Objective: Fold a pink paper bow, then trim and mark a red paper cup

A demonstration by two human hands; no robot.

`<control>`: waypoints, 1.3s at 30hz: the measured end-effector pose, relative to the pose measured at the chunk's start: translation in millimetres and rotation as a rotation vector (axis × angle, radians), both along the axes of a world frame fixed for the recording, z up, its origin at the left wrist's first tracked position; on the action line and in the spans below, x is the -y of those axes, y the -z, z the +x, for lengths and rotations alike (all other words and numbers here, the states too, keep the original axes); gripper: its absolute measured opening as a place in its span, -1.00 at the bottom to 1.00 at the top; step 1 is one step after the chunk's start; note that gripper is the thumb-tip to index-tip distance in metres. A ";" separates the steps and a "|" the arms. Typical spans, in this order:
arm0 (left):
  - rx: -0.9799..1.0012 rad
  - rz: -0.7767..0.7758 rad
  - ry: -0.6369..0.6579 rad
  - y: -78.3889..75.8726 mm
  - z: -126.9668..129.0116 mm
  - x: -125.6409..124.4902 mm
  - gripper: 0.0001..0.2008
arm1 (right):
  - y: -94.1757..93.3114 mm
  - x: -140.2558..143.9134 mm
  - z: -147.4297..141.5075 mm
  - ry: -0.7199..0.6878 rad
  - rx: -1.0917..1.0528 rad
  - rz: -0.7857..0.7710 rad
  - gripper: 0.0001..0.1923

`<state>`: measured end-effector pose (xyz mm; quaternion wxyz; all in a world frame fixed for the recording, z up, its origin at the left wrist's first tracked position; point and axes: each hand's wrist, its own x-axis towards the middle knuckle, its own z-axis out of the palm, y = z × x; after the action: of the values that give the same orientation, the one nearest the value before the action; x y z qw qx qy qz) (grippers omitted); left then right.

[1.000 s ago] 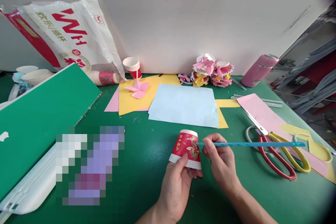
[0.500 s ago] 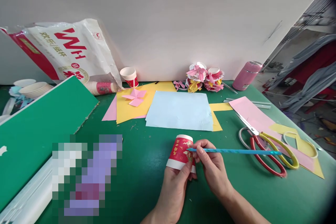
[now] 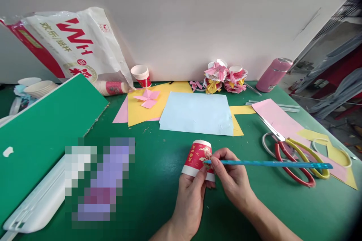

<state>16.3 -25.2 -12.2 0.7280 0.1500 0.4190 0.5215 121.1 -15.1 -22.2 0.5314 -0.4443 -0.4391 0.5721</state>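
Between left fingers [image 3: 201, 175]: paper cup [image 3: 198, 157]

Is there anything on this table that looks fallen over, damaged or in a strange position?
Yes. A stack of paper cups lies on its side beside the plastic bag, and the red cup in the left hand is upside down.

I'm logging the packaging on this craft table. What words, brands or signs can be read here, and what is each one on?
"IWM" as it appears, in big red letters that may be upside down: white plastic bag leaning on the wall.
Chinese characters beside those letters on the bag: too small to read.
Round red emblem on the bag: blurred.
Gold characters on the red paper cup, held by the left hand: unreadable.
Cup by the wall: print unreadable.
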 end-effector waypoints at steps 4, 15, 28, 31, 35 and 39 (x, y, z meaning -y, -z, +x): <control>0.002 0.004 -0.004 -0.4 0.6 -1.0 -0.80 | 0.2 -1.9 -1.3 0.018 0.006 -0.001 -0.82; 0.033 0.032 0.001 0.1 1.3 -0.6 -0.81 | 5.5 1.6 -4.2 0.109 0.129 -0.003 -0.79; 0.039 0.000 -0.013 -1.7 2.1 -0.7 -0.74 | 8.3 1.3 -3.1 0.096 0.263 0.030 -0.81; 0.044 -0.018 -0.027 -3.5 2.2 -1.4 -0.75 | 6.6 0.5 -2.0 0.086 0.349 0.076 -0.81; 0.062 -0.060 -0.050 -4.8 1.9 -2.5 -0.75 | 2.7 -2.0 -0.6 0.077 0.495 0.154 -0.83; 0.088 -0.090 -0.053 -3.9 1.2 -3.5 -0.80 | 1.0 -4.8 0.2 0.084 0.578 0.201 -0.84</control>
<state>17.5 -21.8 -8.3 0.7377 0.0829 0.4136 0.5271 121.3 -10.4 -23.2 0.4488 -0.5517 -0.6078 0.3533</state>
